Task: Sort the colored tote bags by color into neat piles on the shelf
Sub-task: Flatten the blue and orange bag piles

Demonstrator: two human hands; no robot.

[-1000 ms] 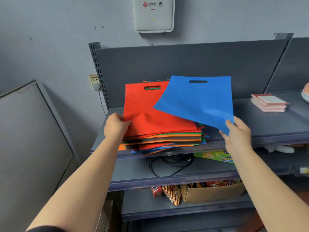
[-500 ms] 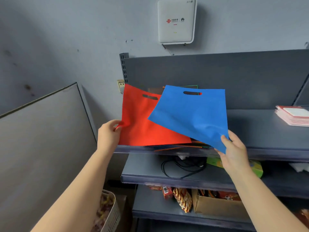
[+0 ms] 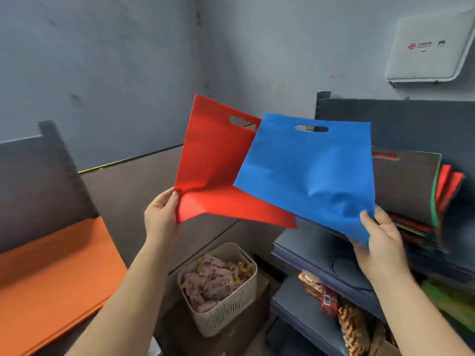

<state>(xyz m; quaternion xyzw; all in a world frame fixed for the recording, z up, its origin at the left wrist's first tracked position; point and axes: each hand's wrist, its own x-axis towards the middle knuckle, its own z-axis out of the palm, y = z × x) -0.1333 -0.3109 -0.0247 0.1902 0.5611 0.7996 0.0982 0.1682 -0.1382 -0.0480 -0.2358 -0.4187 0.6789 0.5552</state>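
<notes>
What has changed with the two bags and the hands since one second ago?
The left hand has lifted the red bag off the mixed pile and carried it leftward. The right hand has carried the blue bag the same way. Both hands keep pinching the same corners, and the pile stays on the shelf.

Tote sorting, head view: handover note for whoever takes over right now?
Left hand pinches the red bag at its lower left corner.
Right hand pinches the blue bag at its lower right corner; blue overlaps red in front.
Both bags are in the air, off the shelf.
Mixed stack lies unsorted on the shelf at right.
Orange pile sits at left.
Left: place red and blue, then sort the stack.
</notes>
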